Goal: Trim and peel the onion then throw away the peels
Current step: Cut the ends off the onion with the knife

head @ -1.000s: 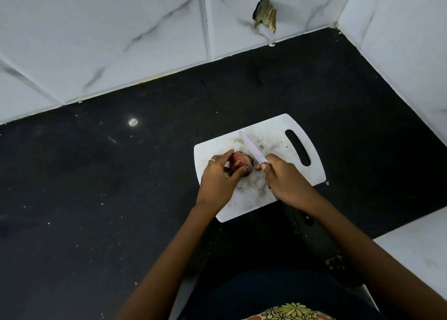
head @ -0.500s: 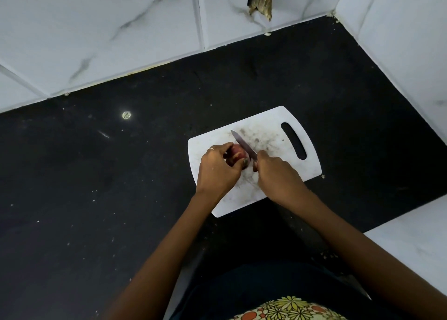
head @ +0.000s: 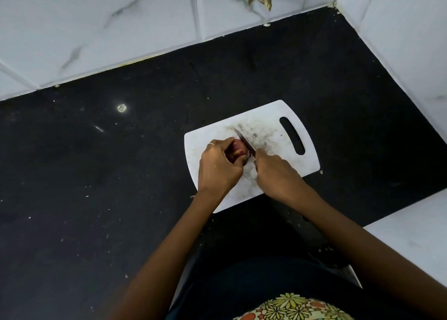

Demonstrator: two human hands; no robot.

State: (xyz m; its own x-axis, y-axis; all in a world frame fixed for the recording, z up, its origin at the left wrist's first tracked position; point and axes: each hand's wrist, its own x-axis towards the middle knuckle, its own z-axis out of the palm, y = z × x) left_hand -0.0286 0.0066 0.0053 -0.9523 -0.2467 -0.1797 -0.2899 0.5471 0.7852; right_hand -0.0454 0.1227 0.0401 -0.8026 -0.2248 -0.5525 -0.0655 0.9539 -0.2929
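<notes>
- Nearest the camera are the person's two bare forearms, reaching forward over the black table [head: 96,174] to a white cutting board [head: 273,126].
- The left hand [head: 219,167] is clenched around the onion [head: 237,152], fingers [head: 217,143] curled over its far side and thumb on the near side, pinning it on the board's left half. A thin ring shows on one finger.
- The right hand [head: 274,172] is closed on the handle of a knife [head: 244,142]; the handle itself is hidden inside the fist, and only the blade shows.
- The blade lies across the right end of the onion, tip pointing away and to the left, edge touching or just into the bulb; which one I cannot tell.
- Judged from this, the trimming step is under way: an end is being cut, and the reddish skin looks to be on the bulb.
- Peeling and throwing away the peels appear not yet done; no loose peels lie on the board, and no bin is in view.
- Beyond the hands, the board's right half is bare but stained with dark flecks, its handle slot at the far right.
- Farthest off, white marble-look tiles [head: 121,17] meet the table.
</notes>
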